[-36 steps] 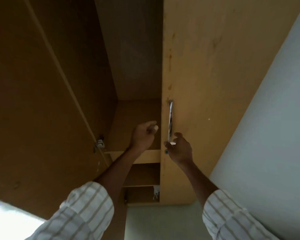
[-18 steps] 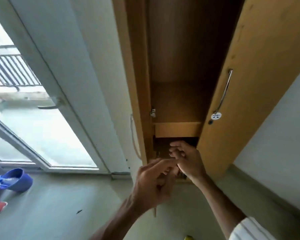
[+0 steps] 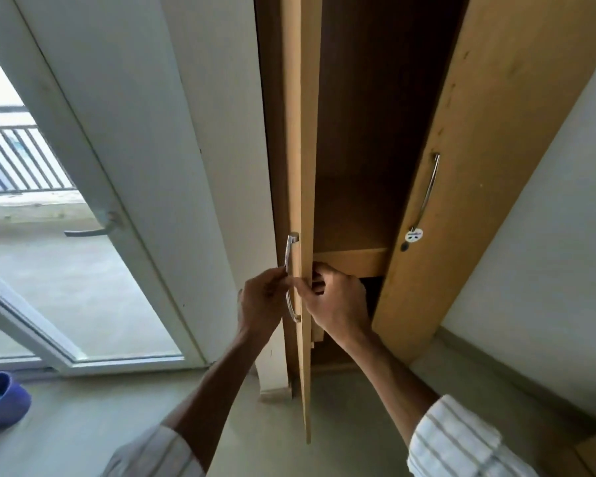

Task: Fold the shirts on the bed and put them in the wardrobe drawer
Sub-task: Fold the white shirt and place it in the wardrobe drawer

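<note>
Your left hand [image 3: 260,299] moved onto the door handle [image 3: 290,277], gripping; right hand [image 3: 334,299] at 3 o'clock curled, grasp unclear. Door's stiff, light—pull mid-handle.

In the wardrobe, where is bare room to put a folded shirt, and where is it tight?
The shelf above the lip is bare, between left door and right door. Below it is tight: the right hand fills the gap, and the left hand grips the handle.
</note>
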`<state>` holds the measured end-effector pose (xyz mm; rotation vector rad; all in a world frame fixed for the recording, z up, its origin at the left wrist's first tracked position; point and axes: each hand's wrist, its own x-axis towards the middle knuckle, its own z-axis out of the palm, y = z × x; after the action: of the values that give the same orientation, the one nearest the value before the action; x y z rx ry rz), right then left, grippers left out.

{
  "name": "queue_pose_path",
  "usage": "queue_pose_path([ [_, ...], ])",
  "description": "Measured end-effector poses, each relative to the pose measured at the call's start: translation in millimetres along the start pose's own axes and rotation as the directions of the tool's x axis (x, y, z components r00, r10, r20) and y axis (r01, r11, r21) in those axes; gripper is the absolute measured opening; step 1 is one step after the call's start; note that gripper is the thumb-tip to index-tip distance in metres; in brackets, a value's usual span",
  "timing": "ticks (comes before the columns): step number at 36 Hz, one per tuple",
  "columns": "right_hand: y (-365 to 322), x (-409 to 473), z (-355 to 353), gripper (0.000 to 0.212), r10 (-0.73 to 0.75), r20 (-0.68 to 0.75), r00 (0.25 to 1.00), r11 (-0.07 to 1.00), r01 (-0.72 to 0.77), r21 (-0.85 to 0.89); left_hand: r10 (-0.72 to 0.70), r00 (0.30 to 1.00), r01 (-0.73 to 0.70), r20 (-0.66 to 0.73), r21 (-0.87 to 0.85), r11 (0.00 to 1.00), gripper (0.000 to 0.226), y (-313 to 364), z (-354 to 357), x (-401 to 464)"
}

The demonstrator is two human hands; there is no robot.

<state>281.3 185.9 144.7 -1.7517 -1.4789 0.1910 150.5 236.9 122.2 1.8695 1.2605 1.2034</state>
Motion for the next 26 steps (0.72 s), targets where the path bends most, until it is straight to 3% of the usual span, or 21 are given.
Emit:
queue_pose_path([
  [4, 8.7, 1.1, -12.5, 0.046, 0.048, 0.029, 0.998, 0.998, -0.05, 0.046, 0.007, 0.998, -0.007, 0.056, -0.011, 1.0, 0.013, -5.1, 7.5, 11.5],
  [8, 35.8, 8.1, -29.3, 0.011, 0.074, 0.036, 0.997, 0.994, -0.077, 0.073, 0.098, 0.983, -0.097, 0.155, -0.013, 0.995, 0.009, -0.7, 28.9, 20.2],
  [15, 95.3, 31.9, -60.9, 0.022, 0.158, -0.022, 0.987, 0.982, -0.155, 0.11, 0.198, 0.928, -0.201, 0.317, -0.024, 0.979, 0.009, 26.6, 87.2, 44.2],
  [20, 128.9, 63.1, -92.9, 0.008, 0.204, -0.082, 0.975, 0.97, -0.19, 0.15, 0.14, 0.907, -0.162, 0.396, 0.024, 0.986, 0.002, 50.1, 145.1, 76.4],
  [26, 181.4, 130.1, -119.0, 0.01, 0.295, -0.073, 0.953, 0.951, -0.3, -0.072, 0.047, 0.905, -0.082, 0.423, 0.066, 0.994, 0.014, 63.5, 210.2, 129.1],
])
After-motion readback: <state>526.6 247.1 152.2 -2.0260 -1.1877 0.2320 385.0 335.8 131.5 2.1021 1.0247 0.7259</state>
